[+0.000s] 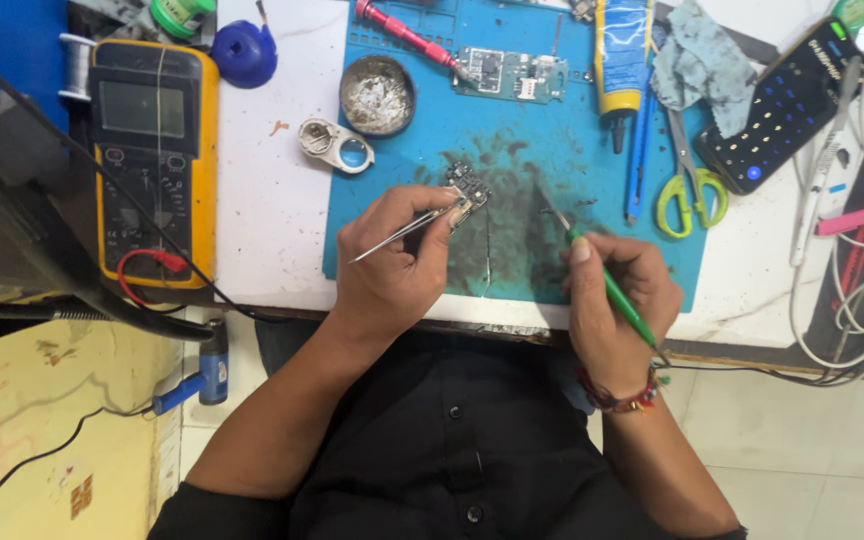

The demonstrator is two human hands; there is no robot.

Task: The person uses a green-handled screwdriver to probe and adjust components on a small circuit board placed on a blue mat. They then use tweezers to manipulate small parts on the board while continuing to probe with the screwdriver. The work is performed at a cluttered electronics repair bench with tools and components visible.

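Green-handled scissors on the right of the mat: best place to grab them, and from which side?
Take the scissors by the green loop handles, coming from the near edge of the blue mat. The loops point toward the person and lie in the open, while the blades run away under a grey cloth, between a blue pen and a phone.

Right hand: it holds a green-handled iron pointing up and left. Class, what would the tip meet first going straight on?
Probably the small circuit board that the left hand pins with tweezers; the right hand aims the iron that way, though depth is unclear.
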